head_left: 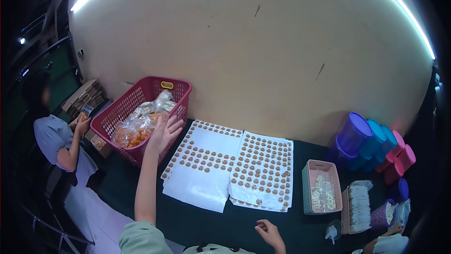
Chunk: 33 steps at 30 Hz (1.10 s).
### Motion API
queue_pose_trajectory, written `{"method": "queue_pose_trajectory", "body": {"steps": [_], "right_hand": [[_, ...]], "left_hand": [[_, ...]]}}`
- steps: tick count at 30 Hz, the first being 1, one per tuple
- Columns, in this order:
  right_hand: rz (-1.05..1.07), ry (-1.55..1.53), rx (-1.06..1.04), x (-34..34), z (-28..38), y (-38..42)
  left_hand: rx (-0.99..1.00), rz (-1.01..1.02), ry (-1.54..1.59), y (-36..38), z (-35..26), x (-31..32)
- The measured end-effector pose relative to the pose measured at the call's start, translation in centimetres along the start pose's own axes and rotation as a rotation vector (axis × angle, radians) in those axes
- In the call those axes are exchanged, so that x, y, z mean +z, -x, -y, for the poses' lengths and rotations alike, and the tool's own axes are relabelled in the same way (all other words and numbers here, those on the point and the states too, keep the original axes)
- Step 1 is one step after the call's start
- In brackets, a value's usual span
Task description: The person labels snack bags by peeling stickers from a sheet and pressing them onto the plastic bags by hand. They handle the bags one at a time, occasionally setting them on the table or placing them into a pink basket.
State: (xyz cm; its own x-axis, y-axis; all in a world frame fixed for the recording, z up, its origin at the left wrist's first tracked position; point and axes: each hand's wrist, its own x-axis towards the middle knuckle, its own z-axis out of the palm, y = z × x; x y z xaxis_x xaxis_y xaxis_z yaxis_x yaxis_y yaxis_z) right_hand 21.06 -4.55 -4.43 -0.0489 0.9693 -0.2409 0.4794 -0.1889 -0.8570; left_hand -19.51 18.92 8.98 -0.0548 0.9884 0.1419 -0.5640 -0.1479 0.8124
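Note:
My left hand [167, 132] is stretched out with spread fingers, nothing in it, in front of the right side of a maroon plastic basket [184, 95]. Inside the basket lie clear bags of round orange snacks [133, 134] and a bag of pale pieces [162, 101]. My right hand [269, 233] hovers low over the table's front part, fingers loosely curled, thumb apart, with nothing visible in it. Between and beyond my hands lie two white sticker sheets [197, 189] [261, 169] with rows of round brown labels; the left sheet has a wide bare band.
At left, a person [66, 136] holds a small clear bag of orange snacks. Right of the sheets stand a basket of pale snacks [307, 179], a basket of packets [359, 207] and coloured canisters [359, 127]. Another person's hand [395, 228] is at lower right.

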Motion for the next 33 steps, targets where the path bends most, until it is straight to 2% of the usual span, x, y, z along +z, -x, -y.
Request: {"method": "queue_pose_trajectory", "body": {"steps": [1,3,4,5,6,7,8,9,10,11,13,15,16,18,21,23,24,25,27,28,33], "right_hand": [[0.025,0.003,0.019,0.1,-0.3,0.1],[0.029,-0.009,0.037,0.1,-0.8,0.3],[0.044,0.0,0.077,0.1,-1.1,0.4],[0.052,0.002,0.121,0.1,-1.5,0.6],[0.039,0.017,0.107,0.2,-2.4,0.7],[-0.002,-0.014,0.126,0.1,-3.2,0.6],[-0.004,0.014,0.092,0.1,-4.2,0.7],[-0.006,0.044,0.062,0.1,-5.1,0.8],[-0.043,0.022,0.04,-0.2,-5.7,0.8],[-0.084,0.004,0.02,-1.0,-5.5,1.0],[-0.187,-0.017,-0.003,-2.9,-6.1,0.8],[-0.309,-0.031,-0.014,-5.7,-5.7,0.1],[-0.378,-0.03,-0.03,-7.1,-6.0,-0.5],[-0.515,-0.031,-0.06,-10.1,-7.5,-2.6],[-0.782,0.002,-0.095,-14.2,-10.9,-6.3],[-1.004,0.246,-0.01,-16.3,-15.7,-9.2],[-1.007,0.319,0.122,-16.9,-17.2,-9.9],[-1.006,0.319,0.114,-16.8,-18.1,-10.2],[-1.064,0.524,0.406,-16.5,-19.0,-10.6],[-0.94,0.495,0.494,-16.9,-19.0,-10.6],[-0.886,0.545,0.637,-18.1,-18.0,-11.6]], "left_hand": [[-0.02,-0.059,-0.085,-0.2,0.7,-0.1],[-0.341,-0.161,-0.465,1.1,4.5,0.0],[-0.32,-0.025,-0.671,1.8,8.5,-1.5],[-0.355,0.054,-0.856,1.2,16.6,-8.2],[-0.344,0.079,-0.908,5.1,19.4,-7.3],[-0.422,0.192,-1.242,7.8,21.2,-5.8],[-0.266,0.305,-1.321,10.3,27.1,-9.4],[-0.197,0.368,-1.43,13.7,28.4,-8.8],[-0.313,0.435,-1.487,16.0,27.4,-6.3],[-0.276,0.458,-1.545,18.3,29.0,-6.8],[-0.414,0.399,-1.482,21.6,29.7,-5.6],[-0.262,0.404,-1.721,23.8,30.7,-5.2],[-0.264,0.426,-1.715,24.7,30.7,-4.9],[-0.023,0.324,-1.692,25.8,30.2,-4.3],[0.101,0.248,-1.761,25.8,29.5,-3.2],[0.088,0.243,-1.751,25.7,29.3,-2.9],[0.075,0.241,-1.745,25.7,29.1,-2.8],[0.079,0.233,-1.745,25.6,29.0,-2.7],[0.075,0.251,-1.739,25.5,28.8,-2.5],[0.078,0.242,-1.74,25.5,28.9,-2.5],[0.088,0.235,-1.717,25.5,29.1,-2.8]]}}
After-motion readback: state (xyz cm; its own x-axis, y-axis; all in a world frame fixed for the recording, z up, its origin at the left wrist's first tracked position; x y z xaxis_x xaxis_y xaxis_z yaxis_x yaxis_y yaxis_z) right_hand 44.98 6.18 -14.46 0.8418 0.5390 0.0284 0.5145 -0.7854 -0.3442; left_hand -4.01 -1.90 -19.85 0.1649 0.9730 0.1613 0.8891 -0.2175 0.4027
